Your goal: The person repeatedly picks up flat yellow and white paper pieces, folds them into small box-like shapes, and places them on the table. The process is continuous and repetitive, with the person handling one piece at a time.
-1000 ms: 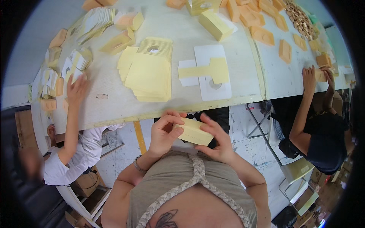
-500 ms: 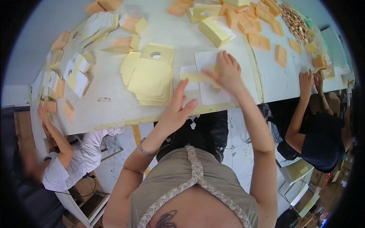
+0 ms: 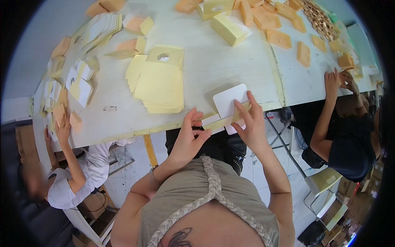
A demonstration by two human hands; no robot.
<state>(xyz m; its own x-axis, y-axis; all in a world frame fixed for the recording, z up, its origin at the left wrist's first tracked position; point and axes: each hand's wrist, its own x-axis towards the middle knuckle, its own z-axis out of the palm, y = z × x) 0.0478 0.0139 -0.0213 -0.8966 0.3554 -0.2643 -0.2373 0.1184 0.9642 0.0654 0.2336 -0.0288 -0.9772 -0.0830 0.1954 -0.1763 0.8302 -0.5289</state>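
Note:
A folding paper card (image 3: 231, 101), white on the faces I see with a yellow band across it, is held at the table's front edge. One rounded white panel stands tilted up; another part hangs just past the edge. My right hand (image 3: 252, 125) grips its right side, fingers behind and thumb in front. At the left end of the yellow band, my left hand (image 3: 190, 138) pinches with thumb and fingers. Left of the card lies a fanned stack of yellow cards (image 3: 162, 84), the top one striped with an oval cut-out.
Yellow-and-white card bundles (image 3: 96, 33) and orange blocks (image 3: 279, 38) lie about the white table (image 3: 222, 53). A yellow block-shaped stack (image 3: 230, 31) stands farther back, and a brown heap of small pieces (image 3: 319, 20) lies far right. Co-workers sit at both sides, their hands on the table.
The card has come toward me from flat on the table to the front edge, its white panel now raised. Both hands have drawn back and closed on it.

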